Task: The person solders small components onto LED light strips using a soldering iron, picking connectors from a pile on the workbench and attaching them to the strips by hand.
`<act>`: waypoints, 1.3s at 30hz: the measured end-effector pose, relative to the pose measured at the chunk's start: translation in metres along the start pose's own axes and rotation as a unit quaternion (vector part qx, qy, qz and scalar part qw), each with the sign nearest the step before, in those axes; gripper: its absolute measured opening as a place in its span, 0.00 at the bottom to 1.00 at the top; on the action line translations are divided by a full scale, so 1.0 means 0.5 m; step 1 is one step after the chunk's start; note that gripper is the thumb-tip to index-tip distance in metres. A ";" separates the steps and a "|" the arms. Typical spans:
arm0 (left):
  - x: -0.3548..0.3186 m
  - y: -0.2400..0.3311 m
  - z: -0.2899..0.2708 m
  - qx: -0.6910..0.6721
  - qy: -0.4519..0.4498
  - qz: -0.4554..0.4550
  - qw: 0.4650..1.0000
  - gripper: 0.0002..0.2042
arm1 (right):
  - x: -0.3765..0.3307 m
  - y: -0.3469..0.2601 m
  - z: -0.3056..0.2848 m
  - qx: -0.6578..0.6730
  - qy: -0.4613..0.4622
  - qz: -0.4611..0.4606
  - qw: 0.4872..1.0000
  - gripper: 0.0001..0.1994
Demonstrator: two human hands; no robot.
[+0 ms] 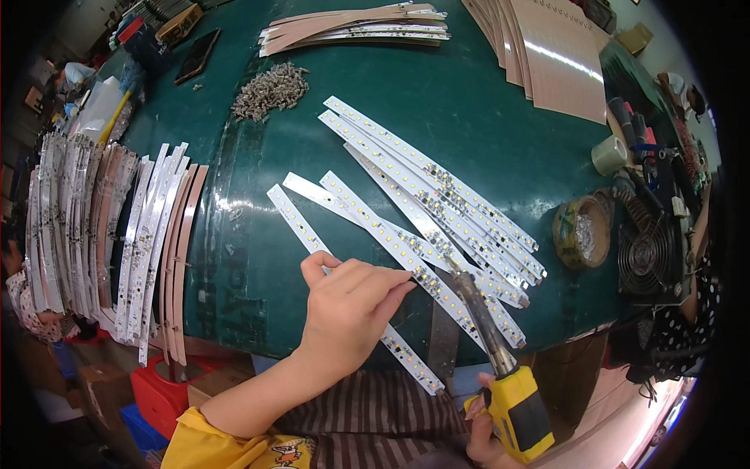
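Note:
In my right hand (484, 426) is a yellow and black soldering gun (525, 414), held by its grip. The gun's dark barrel slants up and left, its tip end over the components on a white LED strip board (383, 230). My left hand (348, 305) is closed in a pinch at that board's left edge, thumb and forefinger together; whatever is between them is too small to make out. Beneath this hand runs a separate LED strip board (410, 363), partly covered by it. Several more LED strip boards (437, 184) lie fanned out to the right, overlapping.
A pile of small metal parts (271, 90) lies beyond the boards. Stacked strips (141, 250) line the left side, with another bundle (351, 30) at the far edge. Tape roll (582, 232) and black fan (647, 258) stand at right, below panel sheets (558, 62).

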State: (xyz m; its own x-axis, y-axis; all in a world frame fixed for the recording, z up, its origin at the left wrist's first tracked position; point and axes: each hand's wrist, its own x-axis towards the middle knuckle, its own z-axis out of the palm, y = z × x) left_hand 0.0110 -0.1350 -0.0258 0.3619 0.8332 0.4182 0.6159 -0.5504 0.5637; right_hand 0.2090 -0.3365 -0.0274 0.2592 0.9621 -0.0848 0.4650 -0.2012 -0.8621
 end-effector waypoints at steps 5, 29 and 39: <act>-0.001 -0.002 0.005 -0.009 0.024 -0.021 0.999 0.08 | 0.046 -0.044 -0.003 -0.050 0.046 -0.141 0.988 0.15; -0.008 -0.012 0.004 -0.015 0.018 -0.018 1.000 0.07 | 0.060 -0.059 -0.009 -0.070 -0.001 -0.154 0.986 0.14; -0.008 -0.013 0.005 -0.023 0.020 -0.032 0.999 0.07 | -0.013 0.016 -0.053 0.140 -0.135 0.068 0.979 0.19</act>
State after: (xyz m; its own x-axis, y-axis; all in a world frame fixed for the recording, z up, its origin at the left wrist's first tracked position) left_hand 0.0074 -0.1344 -0.0332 0.2941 0.8644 0.4078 0.6031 -0.4989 0.6224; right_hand 0.2335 -0.3494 -0.0205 0.0522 0.9509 -0.3052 0.1821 -0.3095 -0.9333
